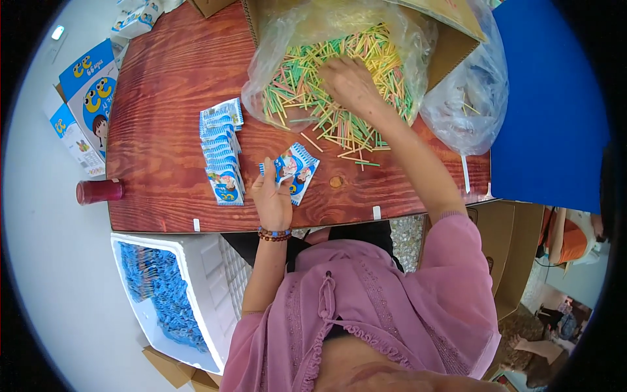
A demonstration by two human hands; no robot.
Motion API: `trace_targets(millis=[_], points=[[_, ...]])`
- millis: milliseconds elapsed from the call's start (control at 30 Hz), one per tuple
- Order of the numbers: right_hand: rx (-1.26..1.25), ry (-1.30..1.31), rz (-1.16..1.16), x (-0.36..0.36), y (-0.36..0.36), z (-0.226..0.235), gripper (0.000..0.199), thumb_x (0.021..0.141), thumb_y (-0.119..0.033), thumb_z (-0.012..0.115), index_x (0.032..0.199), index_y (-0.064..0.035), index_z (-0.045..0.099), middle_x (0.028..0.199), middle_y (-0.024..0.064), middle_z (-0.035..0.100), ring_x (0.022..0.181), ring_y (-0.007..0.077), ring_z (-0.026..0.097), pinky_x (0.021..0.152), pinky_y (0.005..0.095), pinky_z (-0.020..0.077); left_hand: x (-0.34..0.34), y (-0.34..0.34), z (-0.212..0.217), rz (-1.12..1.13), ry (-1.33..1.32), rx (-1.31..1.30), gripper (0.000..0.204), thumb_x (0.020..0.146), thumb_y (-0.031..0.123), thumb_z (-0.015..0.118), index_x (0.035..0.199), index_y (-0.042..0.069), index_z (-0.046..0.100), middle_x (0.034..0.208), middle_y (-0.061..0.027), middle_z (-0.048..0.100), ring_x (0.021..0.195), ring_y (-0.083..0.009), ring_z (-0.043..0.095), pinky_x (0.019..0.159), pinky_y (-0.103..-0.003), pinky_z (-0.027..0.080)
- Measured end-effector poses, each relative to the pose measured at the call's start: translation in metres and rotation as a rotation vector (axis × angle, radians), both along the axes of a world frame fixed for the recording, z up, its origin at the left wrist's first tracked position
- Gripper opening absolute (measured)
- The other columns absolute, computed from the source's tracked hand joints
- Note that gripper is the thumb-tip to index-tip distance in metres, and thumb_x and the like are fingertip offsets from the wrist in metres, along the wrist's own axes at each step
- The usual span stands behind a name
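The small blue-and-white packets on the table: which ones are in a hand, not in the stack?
The opened packets right of the stack on the wooden table: the left hand holds them, while the stacked ones lie untouched.

sticks in bag behind packet; packet row left of it.
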State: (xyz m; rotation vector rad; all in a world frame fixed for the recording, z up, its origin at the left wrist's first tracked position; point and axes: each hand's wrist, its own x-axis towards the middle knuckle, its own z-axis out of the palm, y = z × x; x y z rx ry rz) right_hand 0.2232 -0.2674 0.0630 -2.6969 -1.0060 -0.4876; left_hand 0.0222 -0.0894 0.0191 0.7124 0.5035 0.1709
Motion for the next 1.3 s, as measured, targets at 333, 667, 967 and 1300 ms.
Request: trace_targets(millis=[333, 667, 967, 1300], points=[[-0.258, -0.106, 0.323, 0.074, 0.038, -0.019, 0.031, 0.082, -0.009, 0.051, 0.111, -0.0059, 0.061, 0.116, 0.0062, 0.056, 0.112, 0.0238, 0.048, 0.097, 0.038, 0.0345, 0.001, 0.007, 0.0, 0.007, 0.009, -0.025, 0.019, 0.095, 0.023, 0.06, 0.09, 0.006, 0.066, 0.091, -0.0029, 0.069, 0.082, -0.0106, 0.065, 0.071, -0.026, 0.052], [-0.308, -0.044, 0.282, 0.075, 0.042, -0.03, 0.032, 0.084, -0.008, 0.048, 0.115, -0.0038, 0.057, 0.123, 0.0097, 0.053, 0.119, 0.0249, 0.046, 0.099, 0.0415, 0.0341, 0.004, 0.004, 0.001, 0.01, 0.022, -0.052, 0.018, 0.095, 0.021, 0.059, 0.091, 0.005, 0.066, 0.092, -0.0035, 0.069, 0.082, -0.0106, 0.065, 0.07, -0.026, 0.053], [0.016, 0.079, 0.278, 0.062, 0.014, -0.015, 0.03, 0.087, -0.006, 0.049, 0.116, -0.0009, 0.057, 0.117, 0.0151, 0.06, 0.112, 0.0298, 0.053, 0.101, 0.0393, 0.0354, 0.002, 0.0, 0.002, -0.001, 0.002, -0.059, 0.017, 0.095, 0.02, 0.059, 0.094, 0.004, 0.066, 0.094, -0.0047, 0.069, 0.084, -0.0126, 0.066, 0.072, -0.027, 0.055], [1.204, 0.688, -0.139, 0.032, -0.036, -0.033, 0.025, 0.097, -0.015, 0.05, 0.116, -0.0009, 0.059, 0.097, 0.0026, 0.068, 0.096, 0.0116, 0.057, 0.094, 0.0283, 0.0403, 0.001, -0.007, -0.003, -0.076, -0.009, -0.08, 0.025, 0.097, 0.025, 0.055, 0.094, 0.003, 0.066, 0.101, -0.009, 0.069, 0.092, -0.0185, 0.066, 0.084, -0.035, 0.052]])
